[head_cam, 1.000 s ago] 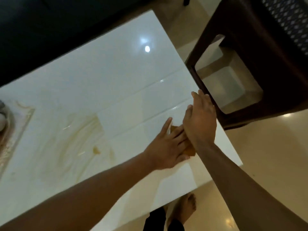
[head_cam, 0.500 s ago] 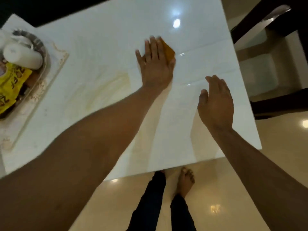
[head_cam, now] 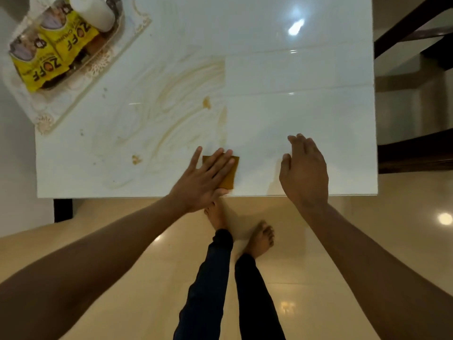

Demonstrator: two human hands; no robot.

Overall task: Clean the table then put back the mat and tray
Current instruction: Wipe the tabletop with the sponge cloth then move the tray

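Right now the left hand [head_cam: 204,179] lies flat on a small brown cloth [head_cam: 230,173], close to the near edge of the white table [head_cam: 294,114]. Its fingers are straight and spread a little. They press down on the cloth and do not curl around it. Part of the cloth sticks out to the right from under the fingers.

Just to the right, the right hand [head_cam: 305,170] is over the table near the same edge. Its fingers are loose and a bit bent, and it holds nothing. I cannot tell if it touches the table top.

On the left half of the table top there are pale brown swirly marks [head_cam: 171,106] and a few small dark spots. The right half looks shiny, with a bright light glint near the far side.

Far away in the left corner sits the mat [head_cam: 98,77], pale with a lacy edge, lying at a slant. It hangs a little past the table's left edge. The tray [head_cam: 118,23] stands on the mat. Inside the tray are 2 yellow packets [head_cam: 49,60] with big letters, and a white tube-shaped thing [head_cam: 94,11] beside them.

Below the table edge you can see the person's 2 bare feet [head_cam: 261,238] on the shiny tan floor [head_cam: 343,266], and dark trouser legs. A dark wooden chair [head_cam: 414,153] stands past the right side of the table.
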